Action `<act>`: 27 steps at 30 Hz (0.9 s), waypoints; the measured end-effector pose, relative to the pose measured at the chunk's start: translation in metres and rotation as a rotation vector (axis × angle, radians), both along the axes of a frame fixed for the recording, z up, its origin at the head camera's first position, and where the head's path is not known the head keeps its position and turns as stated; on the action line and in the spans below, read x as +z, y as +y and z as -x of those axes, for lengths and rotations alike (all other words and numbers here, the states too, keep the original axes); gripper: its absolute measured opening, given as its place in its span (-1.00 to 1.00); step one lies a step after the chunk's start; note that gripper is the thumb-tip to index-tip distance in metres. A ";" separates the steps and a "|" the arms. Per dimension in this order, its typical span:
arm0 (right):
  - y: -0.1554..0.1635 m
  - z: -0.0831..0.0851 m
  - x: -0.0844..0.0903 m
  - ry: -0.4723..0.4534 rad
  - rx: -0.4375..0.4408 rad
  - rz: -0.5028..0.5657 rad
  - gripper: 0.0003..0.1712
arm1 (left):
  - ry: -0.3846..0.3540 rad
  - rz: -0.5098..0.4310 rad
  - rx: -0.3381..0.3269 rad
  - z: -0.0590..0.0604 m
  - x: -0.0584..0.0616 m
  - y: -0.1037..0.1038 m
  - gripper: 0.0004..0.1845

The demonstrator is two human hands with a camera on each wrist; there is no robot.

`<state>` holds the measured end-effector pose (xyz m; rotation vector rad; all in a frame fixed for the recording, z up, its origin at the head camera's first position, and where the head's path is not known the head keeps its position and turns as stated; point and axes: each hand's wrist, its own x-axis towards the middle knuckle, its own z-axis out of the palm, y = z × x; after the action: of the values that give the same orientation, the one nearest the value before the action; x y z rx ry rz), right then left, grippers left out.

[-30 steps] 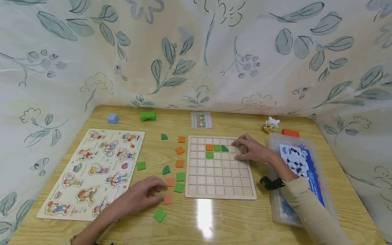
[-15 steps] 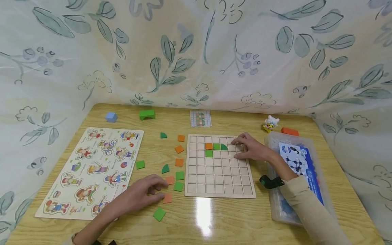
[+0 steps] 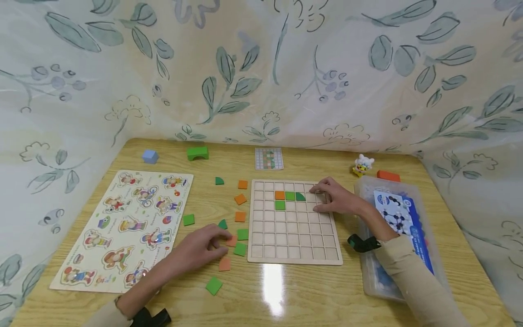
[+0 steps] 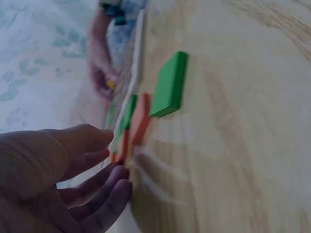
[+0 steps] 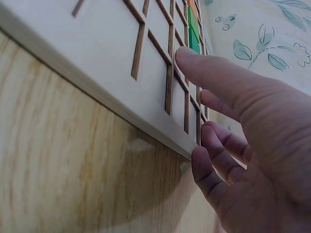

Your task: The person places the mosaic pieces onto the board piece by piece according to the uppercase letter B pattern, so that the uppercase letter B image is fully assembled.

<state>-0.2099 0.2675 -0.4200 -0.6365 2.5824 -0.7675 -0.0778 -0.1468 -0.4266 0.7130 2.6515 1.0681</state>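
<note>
My left hand [image 3: 200, 250] reaches over the loose tiles left of the wooden grid board [image 3: 294, 236]. Its index fingertip overlaps an orange square tile [image 3: 232, 241], with the thumb held apart below. Beside these fingers lie green square tiles [image 3: 240, 249], another orange tile [image 3: 224, 264] and a dark green quarter-round tile [image 3: 222, 224]. In the left wrist view, a green tile [image 4: 167, 87] lies beyond the relaxed fingers. My right hand [image 3: 339, 198] rests at the board's upper right edge, fingers loosely bent. On the board sit an orange square [image 3: 279, 195], two green squares [image 3: 290, 195] and a quarter-round [image 3: 300, 196].
A picture puzzle board [image 3: 139, 227] lies at the left. Behind stand a blue block [image 3: 150, 157], a green arch block [image 3: 198, 153], a pattern card [image 3: 268, 159] and a small figurine [image 3: 362, 165]. A clear plastic box [image 3: 373, 281] sits under the right forearm, near a red block [image 3: 388, 175].
My left hand has moved to the right and slightly up, and the orange tile at its fingertips has slid right towards the green tiles. The right hand stays at the board.
</note>
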 end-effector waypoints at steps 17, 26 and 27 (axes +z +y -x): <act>0.001 0.000 -0.005 0.011 -0.002 0.010 -0.40 | 0.105 0.171 -0.007 0.000 0.001 0.015 -0.81; 0.001 -0.001 -0.002 0.009 0.002 0.006 -0.41 | 0.094 0.118 0.004 0.001 0.011 0.014 -0.77; 0.001 -0.001 -0.001 0.008 0.001 0.007 -0.41 | 0.087 0.098 -0.010 0.001 0.012 0.015 -0.76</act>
<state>-0.2089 0.2688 -0.4210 -0.6447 2.5878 -0.7761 -0.0787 -0.1314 -0.4141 0.7685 2.7482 0.9176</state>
